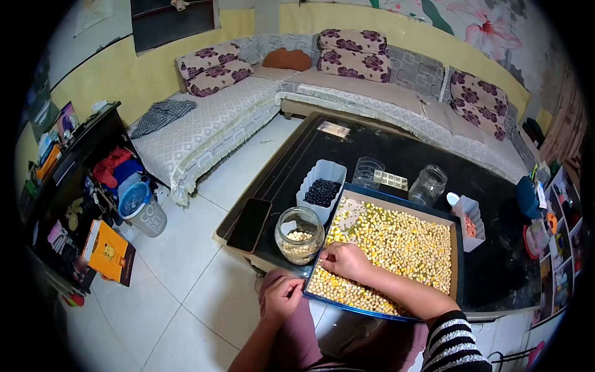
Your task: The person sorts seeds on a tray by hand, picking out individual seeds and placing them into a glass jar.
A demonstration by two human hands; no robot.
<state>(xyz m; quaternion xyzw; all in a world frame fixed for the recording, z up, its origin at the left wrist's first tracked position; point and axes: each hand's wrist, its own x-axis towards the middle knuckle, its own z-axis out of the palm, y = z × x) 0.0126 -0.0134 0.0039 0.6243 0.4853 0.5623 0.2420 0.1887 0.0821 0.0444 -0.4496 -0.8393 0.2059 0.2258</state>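
A shallow blue-edged tray (460, 266) holds a layer of pale beans mixed with yellow kernels and small green beans. My right hand (346, 260) is over the tray's left part, fingers pinched together at the beans; what they hold is too small to make out. Just outside the tray's lower left corner is my left hand (286, 296), its fingers curled closed near the rim, with any contents hidden. A glass jar (299, 235), partly filled with pale beans, stands beside the tray's left edge. Behind it, a translucent container (331, 170) holds dark beans.
The black table (297, 146) also carries a phone (250, 224), two clear glass vessels, a blister pack (390, 180) and a container with reddish pieces (471, 224). A sofa (217, 121) runs behind. Shelves and a bin (145, 214) stand left.
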